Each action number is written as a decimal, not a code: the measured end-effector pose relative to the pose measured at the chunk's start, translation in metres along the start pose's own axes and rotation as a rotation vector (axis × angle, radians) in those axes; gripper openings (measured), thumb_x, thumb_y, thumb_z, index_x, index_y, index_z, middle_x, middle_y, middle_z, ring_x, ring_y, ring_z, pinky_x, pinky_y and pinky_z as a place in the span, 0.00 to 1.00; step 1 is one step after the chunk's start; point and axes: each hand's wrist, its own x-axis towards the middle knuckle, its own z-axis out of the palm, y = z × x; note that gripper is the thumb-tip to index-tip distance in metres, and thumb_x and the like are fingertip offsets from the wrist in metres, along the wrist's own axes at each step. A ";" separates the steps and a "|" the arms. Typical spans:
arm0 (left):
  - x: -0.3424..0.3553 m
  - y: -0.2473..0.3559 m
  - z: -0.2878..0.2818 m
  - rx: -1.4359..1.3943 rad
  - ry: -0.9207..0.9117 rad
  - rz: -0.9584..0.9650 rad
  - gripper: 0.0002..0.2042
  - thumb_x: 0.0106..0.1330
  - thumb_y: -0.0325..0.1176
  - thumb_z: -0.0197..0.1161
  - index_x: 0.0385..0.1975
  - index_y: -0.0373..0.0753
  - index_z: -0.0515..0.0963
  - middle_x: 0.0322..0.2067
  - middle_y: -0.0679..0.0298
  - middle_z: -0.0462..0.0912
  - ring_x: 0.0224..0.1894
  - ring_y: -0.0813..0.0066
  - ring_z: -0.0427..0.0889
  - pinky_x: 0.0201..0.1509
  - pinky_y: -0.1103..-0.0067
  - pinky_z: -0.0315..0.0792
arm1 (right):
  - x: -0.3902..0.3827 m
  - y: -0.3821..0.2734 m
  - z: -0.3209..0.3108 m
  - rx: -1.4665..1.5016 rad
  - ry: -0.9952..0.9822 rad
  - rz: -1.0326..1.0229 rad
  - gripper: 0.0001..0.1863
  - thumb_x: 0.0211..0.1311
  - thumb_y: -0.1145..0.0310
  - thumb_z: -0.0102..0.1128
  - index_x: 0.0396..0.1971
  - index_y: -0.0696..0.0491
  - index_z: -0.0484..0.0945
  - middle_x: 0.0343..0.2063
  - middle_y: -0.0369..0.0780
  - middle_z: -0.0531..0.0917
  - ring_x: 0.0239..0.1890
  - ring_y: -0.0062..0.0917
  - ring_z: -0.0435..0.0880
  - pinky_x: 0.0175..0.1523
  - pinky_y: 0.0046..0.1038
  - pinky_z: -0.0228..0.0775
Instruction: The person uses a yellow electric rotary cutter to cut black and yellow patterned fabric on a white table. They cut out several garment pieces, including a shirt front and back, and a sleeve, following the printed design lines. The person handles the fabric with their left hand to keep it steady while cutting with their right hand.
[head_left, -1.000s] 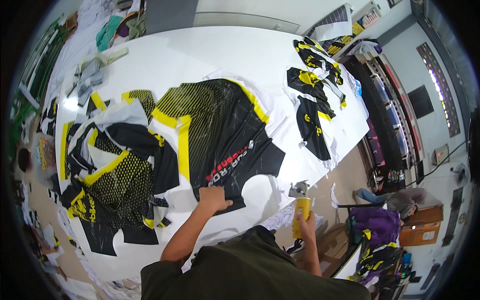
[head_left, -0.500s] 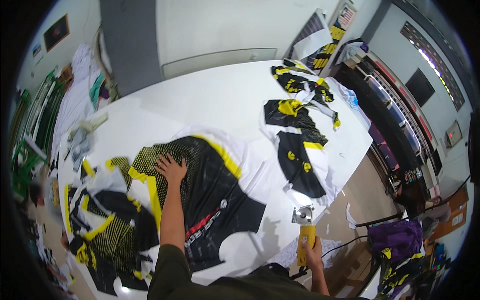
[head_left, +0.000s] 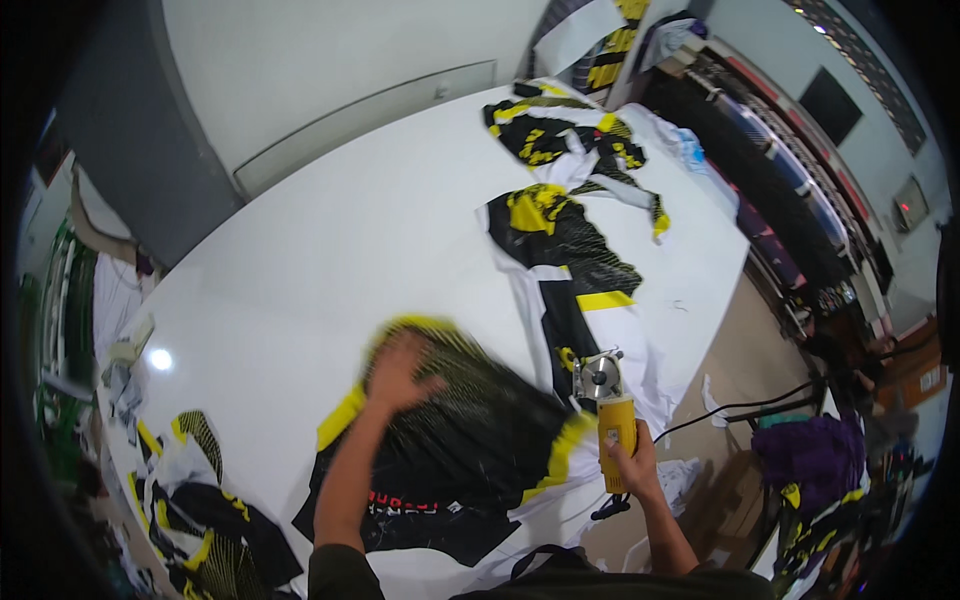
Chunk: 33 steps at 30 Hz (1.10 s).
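A black fabric panel [head_left: 470, 430] with yellow edges and a dotted pattern lies on the white table [head_left: 300, 270] before me. My left hand [head_left: 400, 378] rests flat on its far part, thumb spread, fingers slightly blurred. In my right hand [head_left: 636, 465] is a yellow electric rotary cutter [head_left: 616, 435], its round blade pointing away from me. The cutter stands at the right of the panel, in front of the blade a black and white cut piece [head_left: 562, 320]. Whether the blade touches any cloth I cannot tell.
More black and yellow cut pieces [head_left: 590, 240] stretch along the table's right side. A heap of cut pieces [head_left: 215, 510] lies at the near left. The cutter's black cord [head_left: 740, 405] runs off rightward, past a purple cloth bundle [head_left: 815, 455]. A long machine [head_left: 760, 180] stands beyond.
The panel has been turned and shifted right, with my left hand on it. My right hand keeps hold of the cutter. The view has swung to the right.
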 end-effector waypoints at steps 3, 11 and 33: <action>-0.044 -0.138 -0.052 0.297 0.167 -0.625 0.51 0.68 0.74 0.51 0.80 0.39 0.53 0.81 0.54 0.51 0.82 0.47 0.46 0.82 0.47 0.40 | 0.013 -0.009 0.017 0.018 -0.065 0.091 0.25 0.63 0.68 0.68 0.55 0.60 0.69 0.41 0.45 0.83 0.39 0.27 0.85 0.45 0.31 0.81; -0.149 -0.189 -0.086 0.382 0.402 -1.234 0.43 0.77 0.64 0.42 0.78 0.31 0.53 0.79 0.39 0.50 0.81 0.33 0.43 0.77 0.36 0.41 | 0.007 0.018 0.057 0.157 -0.205 0.193 0.23 0.64 0.73 0.64 0.56 0.61 0.67 0.38 0.44 0.82 0.32 0.25 0.85 0.38 0.30 0.81; -0.396 -0.001 -0.001 -0.130 0.368 -0.990 0.63 0.51 0.78 0.66 0.81 0.41 0.52 0.80 0.39 0.45 0.81 0.31 0.34 0.79 0.38 0.32 | -0.095 -0.002 0.082 -0.490 -0.545 -0.108 0.30 0.61 0.60 0.70 0.55 0.61 0.69 0.39 0.59 0.86 0.40 0.54 0.88 0.44 0.46 0.81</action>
